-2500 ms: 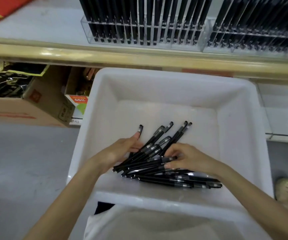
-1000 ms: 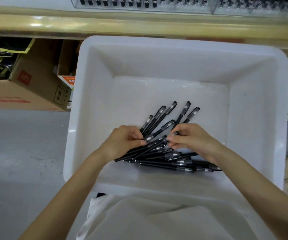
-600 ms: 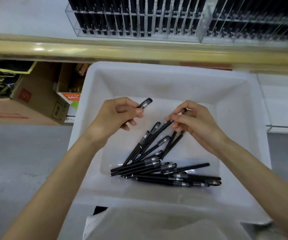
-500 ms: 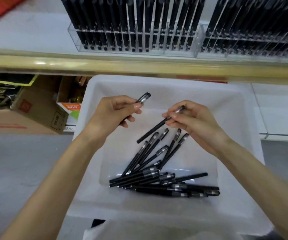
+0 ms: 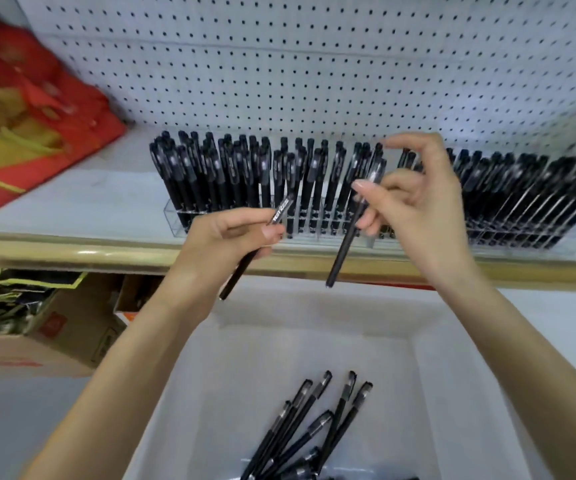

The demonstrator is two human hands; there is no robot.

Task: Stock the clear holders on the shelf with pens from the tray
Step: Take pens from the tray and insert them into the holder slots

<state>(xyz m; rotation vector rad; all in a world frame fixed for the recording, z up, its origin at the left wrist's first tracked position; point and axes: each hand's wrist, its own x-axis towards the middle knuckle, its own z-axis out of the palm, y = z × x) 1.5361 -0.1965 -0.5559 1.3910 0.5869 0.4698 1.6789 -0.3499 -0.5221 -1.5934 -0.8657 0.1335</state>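
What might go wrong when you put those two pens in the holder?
The left hand holds the left pen and the right hand pinches the right pen near the cap; either might slip and fall. The clear holder looks crowded, so pushing one in may tip the standing pens.

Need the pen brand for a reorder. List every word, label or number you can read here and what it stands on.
No text here reads clearly.
White print on the pen in the left hand: blurred, unreadable.
Red square mark on the cardboard box: blurred, unreadable.
Pale labels on the stocked pens in the clear holder: too small to read.
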